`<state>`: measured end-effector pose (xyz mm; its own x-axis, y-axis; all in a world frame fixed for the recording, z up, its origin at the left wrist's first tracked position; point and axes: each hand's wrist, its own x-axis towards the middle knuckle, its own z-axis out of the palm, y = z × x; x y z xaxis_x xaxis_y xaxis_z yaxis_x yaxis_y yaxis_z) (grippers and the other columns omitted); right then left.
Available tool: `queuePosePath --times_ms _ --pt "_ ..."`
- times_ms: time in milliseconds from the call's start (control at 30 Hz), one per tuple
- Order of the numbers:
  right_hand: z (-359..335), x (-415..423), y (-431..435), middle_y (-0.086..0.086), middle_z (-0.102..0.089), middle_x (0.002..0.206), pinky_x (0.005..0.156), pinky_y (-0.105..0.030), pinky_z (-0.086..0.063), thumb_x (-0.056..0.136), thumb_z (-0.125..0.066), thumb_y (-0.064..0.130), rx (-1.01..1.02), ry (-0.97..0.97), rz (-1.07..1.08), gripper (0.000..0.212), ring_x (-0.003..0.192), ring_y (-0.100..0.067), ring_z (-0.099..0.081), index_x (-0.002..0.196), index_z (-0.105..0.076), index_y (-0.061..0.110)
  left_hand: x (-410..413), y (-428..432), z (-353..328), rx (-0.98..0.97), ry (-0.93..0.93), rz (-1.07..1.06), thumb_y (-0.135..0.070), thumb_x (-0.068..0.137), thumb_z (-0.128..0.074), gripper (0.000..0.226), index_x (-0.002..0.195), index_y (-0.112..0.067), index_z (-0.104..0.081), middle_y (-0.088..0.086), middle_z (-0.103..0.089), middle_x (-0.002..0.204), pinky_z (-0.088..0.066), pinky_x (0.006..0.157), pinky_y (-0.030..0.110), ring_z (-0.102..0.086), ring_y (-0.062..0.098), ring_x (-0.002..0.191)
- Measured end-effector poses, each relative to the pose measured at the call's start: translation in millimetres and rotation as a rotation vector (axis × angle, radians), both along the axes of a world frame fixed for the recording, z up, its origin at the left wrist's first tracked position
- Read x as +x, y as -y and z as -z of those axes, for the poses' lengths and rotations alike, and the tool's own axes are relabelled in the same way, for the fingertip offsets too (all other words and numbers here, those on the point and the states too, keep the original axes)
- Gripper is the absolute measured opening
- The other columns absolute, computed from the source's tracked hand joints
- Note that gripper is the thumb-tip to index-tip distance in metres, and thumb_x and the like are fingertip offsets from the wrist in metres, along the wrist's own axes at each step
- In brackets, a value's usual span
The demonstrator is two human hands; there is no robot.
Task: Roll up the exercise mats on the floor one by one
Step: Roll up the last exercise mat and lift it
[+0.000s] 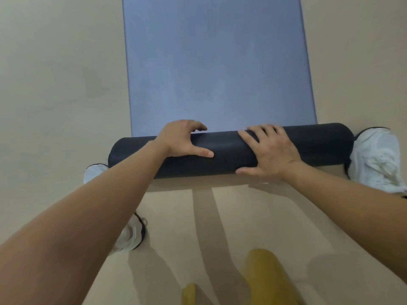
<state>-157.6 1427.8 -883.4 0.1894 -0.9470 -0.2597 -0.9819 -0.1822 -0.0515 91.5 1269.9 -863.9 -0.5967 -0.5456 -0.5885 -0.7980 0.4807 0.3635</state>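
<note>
I am bending over a blue exercise mat (215, 62) that is lying flat on the beige floor (55, 84) and running away from me toward the top of the view. Its near end is wound into a dark roll (229, 150), which is lying crosswise directly in front of me, with the flat portion feeding out from its far side. My left hand (182, 138) is cupping the roll left of centre, the fingers curling over the top toward the flat mat and the thumb lying along the near face. My right hand (271, 150) is pressing on the roll right of centre, palm down and fingers spread, the thumb lying against the lower near edge. Neither hand is clenching; both are resting open against the roll. A white shoe (376, 157) is sitting at the right end of the roll, and another (130, 234) is showing beneath my left forearm. A yellow shape (266, 276) at the bottom edge is blurring, possibly another rolled mat.
</note>
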Motion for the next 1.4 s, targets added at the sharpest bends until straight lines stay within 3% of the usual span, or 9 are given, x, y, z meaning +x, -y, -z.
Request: queuePosePath --times_ms 167,300,433,667,800,967,1100,1200,1400 --pt "-2 -20 51 -0.006 -0.056 0.130 0.097 -0.046 -0.046 0.074 -0.031 0.100 0.078 0.074 -0.012 0.105 0.110 -0.029 -0.055 0.147 -0.036 0.025 9 -37 -6 -0.509 -0.275 0.098 -0.064 0.086 -0.061 0.064 0.131 -0.018 -0.065 0.000 -0.065 0.135 -0.047 0.095 0.039 -0.061 0.025 0.118" --pt "-3 -34 93 -0.002 -0.057 0.129 0.097 -0.045 -0.043 0.071 -0.032 0.102 0.229 0.166 0.020 0.107 0.111 -0.027 -0.055 0.151 -0.036 0.031 8 -70 3 -0.574 -0.092 0.145 -0.073 0.082 -0.057 0.093 0.155 -0.018 -0.042 0.007 -0.036 0.165 -0.024 0.123 0.053 -0.031 0.031 0.153" --pt "0 -38 101 -0.003 -0.056 0.127 0.100 -0.045 -0.040 0.071 -0.028 0.103 0.122 0.104 0.087 0.107 0.111 -0.027 -0.054 0.152 -0.039 0.033 1 -58 12 -0.526 0.067 0.170 -0.086 0.071 -0.056 0.122 0.165 -0.022 -0.012 0.004 -0.009 0.174 -0.008 0.128 0.056 -0.004 0.027 0.161" --pt "6 -33 71 -0.011 -0.062 0.125 0.100 -0.050 -0.044 0.084 -0.042 0.086 -0.230 0.172 0.240 0.089 0.110 -0.033 -0.058 0.136 -0.060 0.016 -22 -2 9 -0.453 0.057 0.135 -0.093 0.059 -0.057 0.130 0.163 -0.031 -0.010 -0.003 -0.017 0.172 -0.009 0.129 0.048 -0.016 0.022 0.158" --pt "10 -36 54 -0.015 -0.045 0.154 0.122 -0.058 -0.026 0.074 -0.041 0.094 -0.101 0.063 0.133 0.112 0.142 -0.037 -0.041 0.155 -0.040 0.017 -29 23 9 -0.372 0.042 0.140 -0.099 0.052 -0.060 0.136 0.162 -0.033 -0.012 -0.001 -0.022 0.170 -0.012 0.129 0.048 -0.022 0.024 0.156" --pt "9 -38 76 -0.015 -0.021 0.167 0.123 -0.068 -0.007 0.062 -0.047 0.101 0.096 -0.089 0.114 0.133 0.154 -0.042 -0.018 0.162 -0.011 0.023 -35 44 11 -0.317 0.099 0.164 -0.103 0.044 -0.060 0.149 0.163 -0.028 -0.009 0.010 -0.020 0.170 -0.017 0.128 0.049 -0.024 0.031 0.155" --pt "1 -43 97 -0.015 -0.037 0.155 0.122 -0.060 -0.021 0.062 -0.060 0.095 0.140 -0.026 0.107 0.128 0.143 -0.038 -0.035 0.158 -0.019 0.022 -47 58 1 -0.264 0.122 0.160 -0.101 0.046 -0.062 0.143 0.160 -0.026 -0.019 0.006 -0.041 0.159 -0.031 0.120 0.051 -0.043 0.031 0.142" --pt "-4 -45 100 -0.012 -0.052 0.137 0.110 -0.047 -0.039 0.065 -0.065 0.090 0.097 0.019 0.076 0.114 0.124 -0.032 -0.049 0.150 -0.035 0.020 -49 56 -4 -0.303 0.098 0.150 -0.100 0.044 -0.064 0.136 0.154 -0.027 -0.032 0.002 -0.057 0.144 -0.041 0.110 0.050 -0.056 0.029 0.126" --pt "-11 -50 70 -0.007 -0.060 0.120 0.094 -0.038 -0.045 0.068 -0.068 0.085 0.109 0.069 0.040 0.098 0.104 -0.024 -0.055 0.139 -0.048 0.019 -51 19 -13 -0.270 0.087 0.112 -0.099 0.043 -0.066 0.125 0.144 -0.030 -0.043 -0.002 -0.067 0.122 -0.048 0.097 0.045 -0.064 0.026 0.107"
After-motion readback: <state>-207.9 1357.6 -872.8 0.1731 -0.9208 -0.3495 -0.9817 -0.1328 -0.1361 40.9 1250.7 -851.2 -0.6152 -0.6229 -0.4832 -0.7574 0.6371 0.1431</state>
